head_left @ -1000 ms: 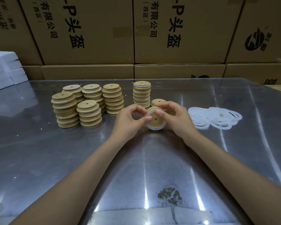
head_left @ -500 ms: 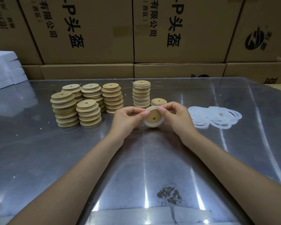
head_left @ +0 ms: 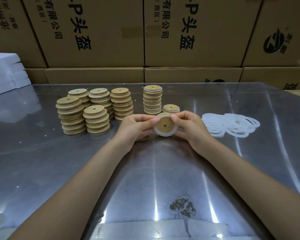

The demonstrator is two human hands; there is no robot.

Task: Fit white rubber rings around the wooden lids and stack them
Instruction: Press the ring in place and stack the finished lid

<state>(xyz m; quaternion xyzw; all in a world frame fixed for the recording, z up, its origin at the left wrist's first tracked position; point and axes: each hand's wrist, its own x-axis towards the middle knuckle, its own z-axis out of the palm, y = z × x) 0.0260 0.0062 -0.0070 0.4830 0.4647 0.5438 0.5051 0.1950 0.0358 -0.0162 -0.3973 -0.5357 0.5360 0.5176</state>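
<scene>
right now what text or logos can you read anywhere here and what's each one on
"-P头盔": large black print on the left brown cardboard box.
"有限公司" and "(西区)": smaller print on the same box.
The same three texts repeat on the middle brown cardboard box.
Round black logo: on the right brown cardboard box; characters beside it too blurred.
Far-left box print: cut off, unreadable.
Wooden lids, white rings: no text.

- The light is soft, even and fairly dim, warm in tone.
- The shiny bench (head_left: 163, 170) throws back bright streaks of glare, strongest along its near edge and on the right.
- Both forearms cast faint, soft shadows on the metal.
- The wide lens bends the cardboard boxes (head_left: 97, 32) outward at the edges.
- Focus is a little soft throughout; the box lettering stays readable.
</scene>
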